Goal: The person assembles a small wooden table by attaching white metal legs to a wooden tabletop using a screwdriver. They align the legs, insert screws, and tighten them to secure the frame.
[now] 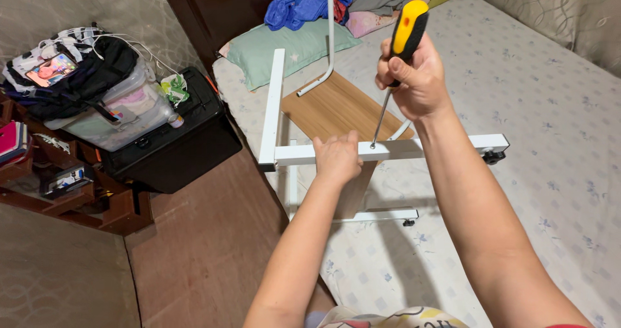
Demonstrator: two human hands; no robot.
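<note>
On the bed (pixel 550 108), a small overturned table (pixel 336 108) lies with its white metal frame (pixel 414 149) uppermost and its wooden top facing down toward the patterned sheet. The right hand (pixel 417 76) is clenched around the yellow-and-black handle of a screwdriver (pixel 404 37), whose thin shaft runs down to meet the horizontal frame bar. The left hand (pixel 336 158) is closed over that same bar, just beside the tip. The frame looks stiff and fairly light, probably hollow tube, so it likely shifts easily on the soft mattress unless pinned; the bar near the joint seems the sensible place to grip it, while the painted metal may be a little slick. The wooden panel looks rigid but could scuff at its edges. Counted: one table, one screwdriver, two castor wheels visible (others may be hidden), one green pillow (pixel 291 50) at the head of the bed, and one black case (pixel 174 140) on the floor beside a clear storage box (pixel 123 111).
</note>
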